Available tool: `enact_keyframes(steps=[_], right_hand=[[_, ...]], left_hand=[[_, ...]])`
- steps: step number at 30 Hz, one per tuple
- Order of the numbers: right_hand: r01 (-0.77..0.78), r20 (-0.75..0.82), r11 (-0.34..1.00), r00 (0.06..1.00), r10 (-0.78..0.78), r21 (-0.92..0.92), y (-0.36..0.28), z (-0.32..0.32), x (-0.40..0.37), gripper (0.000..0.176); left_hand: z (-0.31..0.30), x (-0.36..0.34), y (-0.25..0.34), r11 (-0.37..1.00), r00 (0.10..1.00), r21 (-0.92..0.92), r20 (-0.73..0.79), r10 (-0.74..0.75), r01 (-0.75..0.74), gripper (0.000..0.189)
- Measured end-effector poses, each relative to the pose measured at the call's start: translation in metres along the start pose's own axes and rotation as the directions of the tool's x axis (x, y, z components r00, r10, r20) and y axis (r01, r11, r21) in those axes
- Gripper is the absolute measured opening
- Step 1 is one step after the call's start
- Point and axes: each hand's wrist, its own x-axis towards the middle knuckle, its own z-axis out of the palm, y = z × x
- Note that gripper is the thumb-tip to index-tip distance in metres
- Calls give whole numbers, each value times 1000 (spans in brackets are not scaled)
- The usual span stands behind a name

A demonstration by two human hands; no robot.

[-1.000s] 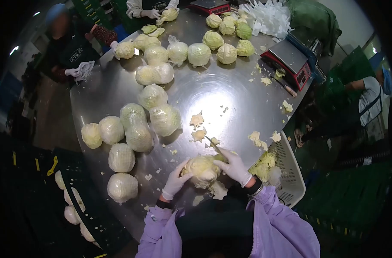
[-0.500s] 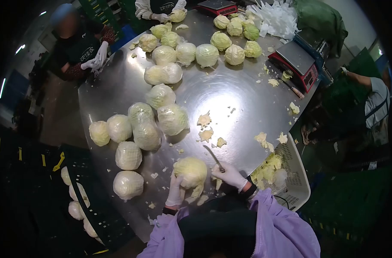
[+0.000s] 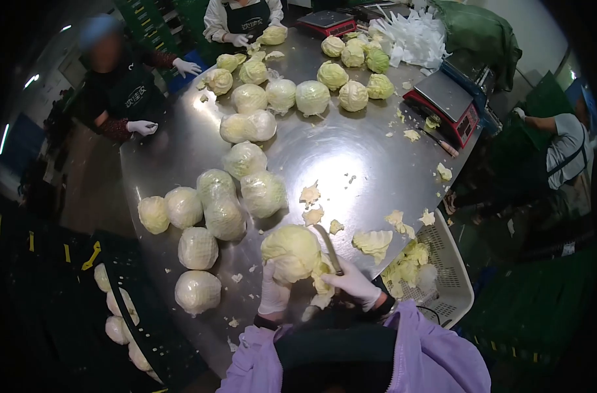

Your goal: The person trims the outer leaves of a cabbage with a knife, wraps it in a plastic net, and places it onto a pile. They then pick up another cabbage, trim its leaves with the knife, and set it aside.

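Observation:
My gloved left hand point(image 3: 274, 291) supports a pale cabbage point(image 3: 290, 252) from its left side, fingers closed against the lower part. On the other side, my gloved right hand point(image 3: 354, 283) grips a knife point(image 3: 332, 250) by its handle, with the blade pointing up and away along the cabbage's right edge. A loose outer leaf point(image 3: 322, 283) hangs off the cabbage beside my right fingers. Farther right, a torn leaf point(image 3: 372, 243) lies on the metal table near the basket.
Several film-wrapped cabbages point(image 3: 198, 292) stand left of me; unwrapped ones point(image 3: 353, 96) are toward the back. A white basket point(image 3: 457, 291) of leaves sits at right. A red scale point(image 3: 447, 105) and another knife point(image 3: 440, 142) lie at the far right. Co-workers point(image 3: 131, 95) stand around the table.
My right hand and knife have moved left against the cabbage. A torn leaf now lies on the table near the basket. The co-worker at left has parted their hands.

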Motion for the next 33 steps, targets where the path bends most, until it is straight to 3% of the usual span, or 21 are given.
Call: enact_keyframes(steps=[3,5,6,7,8,9,11,12,13,14,15,16,19,21,25,26,28,29,31,32,33], right_hand=[[-8,14,984,1000,11,-178,-12,-37,-23,57],[-144,-118,988,984,136,-58,-24,-69,-46,65],[-15,-149,1000,989,18,19,-19,-86,-51,65],[70,-235,816,940,-246,-573,-11,-110,-53,63],[26,-142,316,856,-497,-948,-12,-120,-53,61],[20,-147,317,857,-495,-948,-5,-121,-55,61],[-10,-307,683,898,-315,-731,-8,-94,-48,60],[-17,-315,684,895,-314,-729,-9,-73,-44,60],[27,-280,912,947,-155,-410,-10,-47,-36,59],[21,-178,999,984,-25,-25,-10,-22,-27,59],[-72,-152,987,984,94,146,5,-6,-12,48],[-72,-150,991,985,89,111,8,3,-7,33],[-124,-61,971,988,139,207,14,0,3,25],[-165,93,904,986,139,394,12,1,-2,20],[-88,-3,820,994,108,566,-29,12,-22,20],[-78,91,825,995,33,560,-22,-7,-23,25],[90,-8,777,994,-109,624,-25,-32,-32,27],[90,-9,777,994,-108,624,-29,-40,-31,27],[290,-288,890,938,-191,352,-35,-54,-31,25],[294,-290,891,937,-196,347,-37,-60,-34,25],[377,-452,815,877,-161,440,-41,-67,-37,25]], left_hand=[[-19,-3,2,968,980,-153,56,-190,196,74],[-21,-4,1,942,963,-211,124,-238,260,75],[-17,-6,0,927,958,-248,116,-262,283,74],[-13,-7,-2,909,952,-285,109,-286,306,74],[-8,-8,-6,907,952,-289,110,-286,306,74],[-1,-9,-10,911,966,-320,84,-246,260,72],[15,-4,-19,911,975,-348,71,-210,222,70],[23,-5,-23,918,983,-353,52,-175,182,69],[28,-6,-26,925,990,-353,37,-137,141,68],[33,-8,-24,926,989,-348,45,-142,149,68],[37,-10,-22,943,990,-301,51,-130,139,68],[39,-11,-20,959,992,-252,54,-117,127,68],[29,-18,-11,994,997,-77,34,-75,78,70],[25,-20,-7,990,996,-107,-18,-93,90,73],[23,-15,-10,952,990,-273,-5,-142,135,71],[20,-17,-10,952,990,-277,-14,-138,129,71],[16,-19,-10,996,995,-25,45,-87,88,73],[18,-19,-8,996,995,-25,45,-88,90,73],[26,-19,-2,995,990,-62,119,-76,83,75],[29,-18,2,994,989,-65,124,-74,83,75],[31,-17,6,999,988,33,153,-31,26,75]])
